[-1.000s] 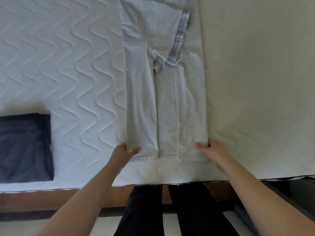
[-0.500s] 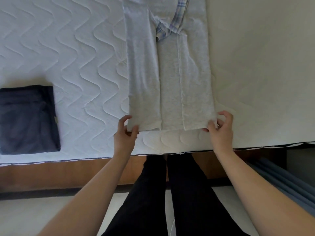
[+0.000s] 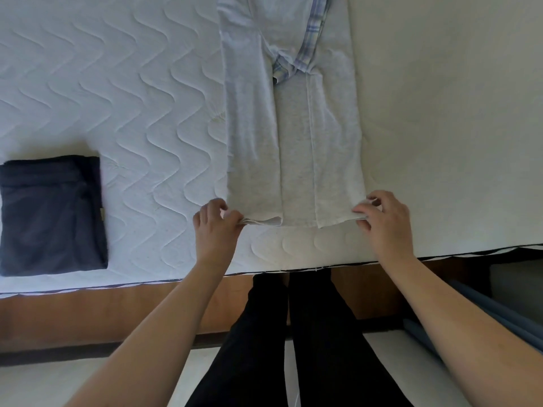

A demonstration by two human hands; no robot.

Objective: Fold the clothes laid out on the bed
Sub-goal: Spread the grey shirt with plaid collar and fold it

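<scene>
A light grey shirt point(image 3: 293, 148) with a blue plaid sleeve cuff point(image 3: 311, 39) lies lengthwise on the bed, both sides folded inward into a narrow strip. Its top runs out of view. My left hand point(image 3: 216, 227) pinches the near left corner of the hem. My right hand point(image 3: 385, 220) pinches the near right corner. Both corners are lifted slightly off the mattress.
A folded dark navy garment point(image 3: 51, 214) lies on the quilted white mattress point(image 3: 132, 113) at the left. The bed's near edge and wooden frame point(image 3: 117, 312) run below my hands. My dark trouser legs stand against the frame.
My hands went from resting flat on the hem corners to pinching them between thumb and fingers. The view tilted, so the shirt sits higher in frame.
</scene>
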